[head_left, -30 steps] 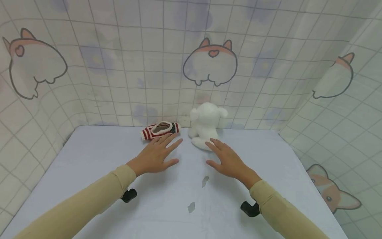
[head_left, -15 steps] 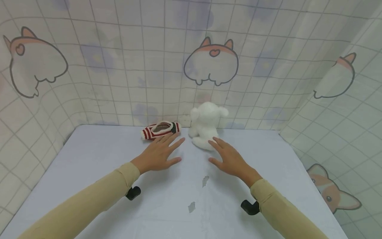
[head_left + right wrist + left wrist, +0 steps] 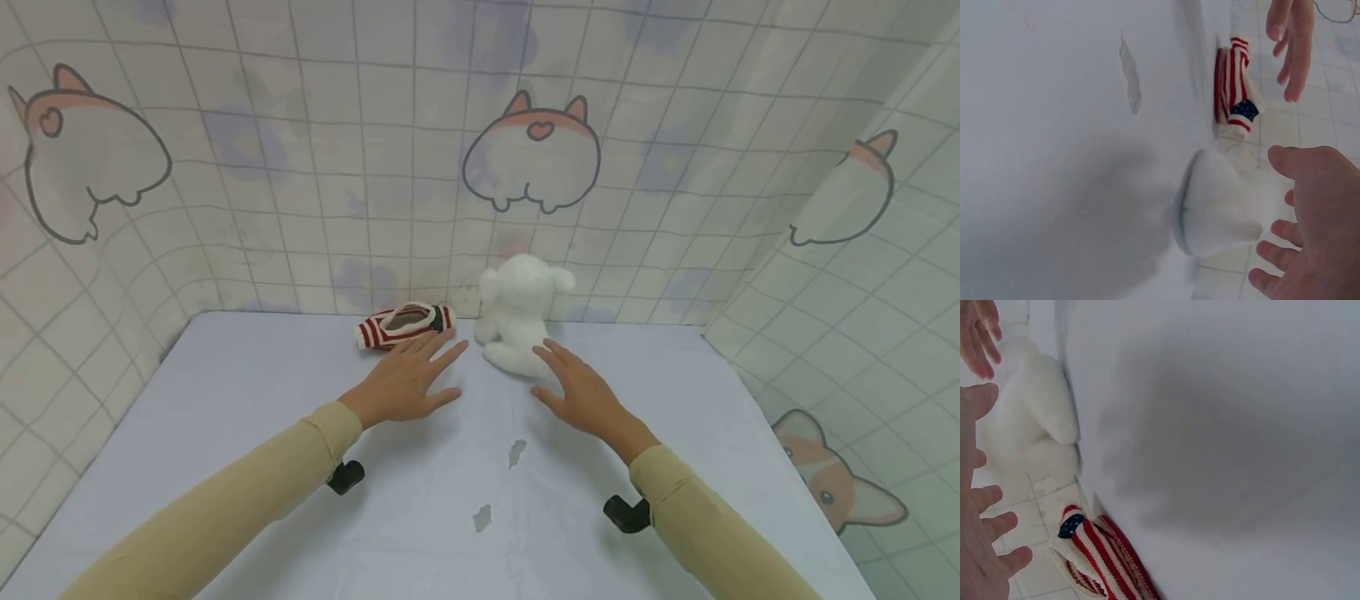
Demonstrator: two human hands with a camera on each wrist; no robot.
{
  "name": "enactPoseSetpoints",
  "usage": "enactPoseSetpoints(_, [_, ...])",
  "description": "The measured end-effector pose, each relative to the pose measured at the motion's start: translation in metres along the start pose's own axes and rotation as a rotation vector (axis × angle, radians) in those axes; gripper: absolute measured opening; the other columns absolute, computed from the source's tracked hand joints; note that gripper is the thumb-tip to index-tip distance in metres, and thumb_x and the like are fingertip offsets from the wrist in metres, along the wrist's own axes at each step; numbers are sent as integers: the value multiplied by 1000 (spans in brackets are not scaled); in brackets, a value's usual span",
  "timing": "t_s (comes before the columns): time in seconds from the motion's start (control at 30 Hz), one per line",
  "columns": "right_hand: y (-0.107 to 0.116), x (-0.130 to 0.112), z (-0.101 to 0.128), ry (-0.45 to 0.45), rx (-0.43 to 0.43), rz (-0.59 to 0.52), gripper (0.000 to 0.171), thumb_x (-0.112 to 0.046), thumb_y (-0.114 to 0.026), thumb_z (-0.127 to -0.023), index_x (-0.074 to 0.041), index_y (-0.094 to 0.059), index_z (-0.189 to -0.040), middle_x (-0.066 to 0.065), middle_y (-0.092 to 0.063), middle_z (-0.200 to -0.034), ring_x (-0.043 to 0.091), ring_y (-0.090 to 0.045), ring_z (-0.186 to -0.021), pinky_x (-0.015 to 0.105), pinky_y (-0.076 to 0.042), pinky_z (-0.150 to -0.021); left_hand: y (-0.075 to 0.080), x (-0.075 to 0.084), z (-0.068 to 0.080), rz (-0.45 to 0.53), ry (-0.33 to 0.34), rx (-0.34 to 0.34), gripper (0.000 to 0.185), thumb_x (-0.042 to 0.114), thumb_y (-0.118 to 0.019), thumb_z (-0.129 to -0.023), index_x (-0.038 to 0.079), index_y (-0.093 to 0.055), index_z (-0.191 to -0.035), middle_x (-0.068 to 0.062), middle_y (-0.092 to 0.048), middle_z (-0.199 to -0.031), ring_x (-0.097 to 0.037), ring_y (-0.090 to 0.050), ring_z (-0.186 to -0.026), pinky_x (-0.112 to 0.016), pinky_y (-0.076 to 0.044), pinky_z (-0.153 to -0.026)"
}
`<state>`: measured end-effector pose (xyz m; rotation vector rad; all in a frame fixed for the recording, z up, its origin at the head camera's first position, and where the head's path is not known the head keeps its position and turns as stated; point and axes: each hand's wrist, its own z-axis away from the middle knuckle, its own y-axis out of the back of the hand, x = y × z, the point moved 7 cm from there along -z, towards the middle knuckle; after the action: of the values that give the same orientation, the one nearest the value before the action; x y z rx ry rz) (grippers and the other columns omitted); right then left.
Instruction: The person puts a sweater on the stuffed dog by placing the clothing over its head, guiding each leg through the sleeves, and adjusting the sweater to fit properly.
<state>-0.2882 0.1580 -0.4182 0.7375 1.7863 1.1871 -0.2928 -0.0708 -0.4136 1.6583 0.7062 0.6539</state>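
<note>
A white plush toy animal (image 3: pixel 517 308) sits at the table's far edge, against the patterned backdrop. Left of it lies a small knitted garment (image 3: pixel 390 327) with red and white stripes and a dark blue starred patch, clearly seen in the left wrist view (image 3: pixel 1107 556). My left hand (image 3: pixel 401 379) hovers palm down over the table, fingers spread, its fingertips overlapping the garment's near edge in the head view. My right hand (image 3: pixel 588 396) is held the same way, just in front and to the right of the plush toy. Neither hand holds anything.
The white table (image 3: pixel 247 400) has two grey torn patches (image 3: pixel 482 517) in its covering. A tile-patterned cloth (image 3: pixel 300 167) with corgi drawings stands behind and at both sides. Black wrist-camera mounts (image 3: pixel 628 514) stick out below both sleeves.
Both hands have drifted slightly forward and to the right, still with fingers spread. The plush toy and the striped garment stay where they were.
</note>
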Motion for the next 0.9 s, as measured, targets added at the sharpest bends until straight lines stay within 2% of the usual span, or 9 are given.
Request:
enactPoseSetpoints(0.4, [-4, 12, -4, -58, -6, -60, 65, -31, -62, -94, -11, -34, -149, 15, -31, -156, 38, -36, -140, 56, -35, -110, -2, 0, -10, 42, 8, 5, 71, 51, -50, -96, 15, -28, -153, -15, -30, -157, -35, -35, -142, -53, -29, -115])
enactPoseSetpoints(0.9, [-10, 21, -5, -132, -12, -114, 66, -32, -60, -95, -9, -31, -150, 17, -30, -157, 38, -32, -142, 55, -31, -113, -13, -4, -20, 90, 55, -24, 74, 55, -47, -96, 16, -25, -154, -13, -30, -157, -31, -33, -143, -54, -32, -113])
